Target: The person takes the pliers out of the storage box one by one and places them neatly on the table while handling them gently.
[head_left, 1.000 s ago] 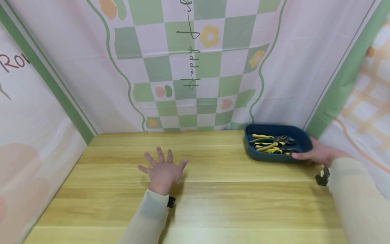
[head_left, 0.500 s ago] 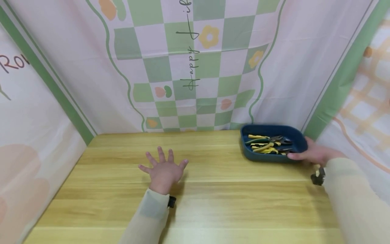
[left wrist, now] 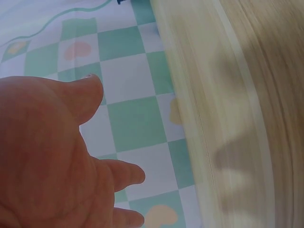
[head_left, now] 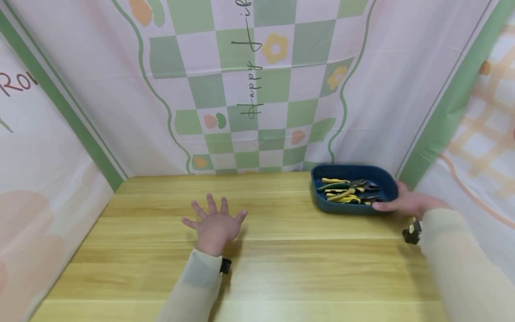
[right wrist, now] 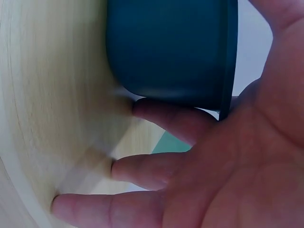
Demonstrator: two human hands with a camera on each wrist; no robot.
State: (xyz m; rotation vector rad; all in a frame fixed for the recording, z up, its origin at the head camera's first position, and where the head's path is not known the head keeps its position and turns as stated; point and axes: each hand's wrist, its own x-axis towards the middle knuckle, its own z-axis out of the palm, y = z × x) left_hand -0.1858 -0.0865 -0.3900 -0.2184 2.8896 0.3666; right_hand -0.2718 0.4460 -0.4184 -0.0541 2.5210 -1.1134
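Observation:
A dark blue plastic bin [head_left: 354, 208] sits at the table's back right. Several pliers [head_left: 342, 194] with yellow or green handles lie heaped in it. My right hand [head_left: 414, 203] is at the bin's right end, its thumb along the near side by the rim. In the right wrist view, one finger [right wrist: 171, 118] touches the bin's wall [right wrist: 166, 47], while the other visible fingers stretch straight down to the wood. My left hand [head_left: 217, 229] holds nothing. Its fingers are spread wide above the table, left of the middle.
The wooden table [head_left: 273, 268] ends at a checked green and white curtain [head_left: 265, 147] behind the bin. More printed cloth [head_left: 48, 188] hangs on the left, and a plaid cloth [head_left: 479, 147] hangs close beside my right hand.
The bin has slid a little to the left along the back of the table, my right hand moving with it. My left hand stays almost still.

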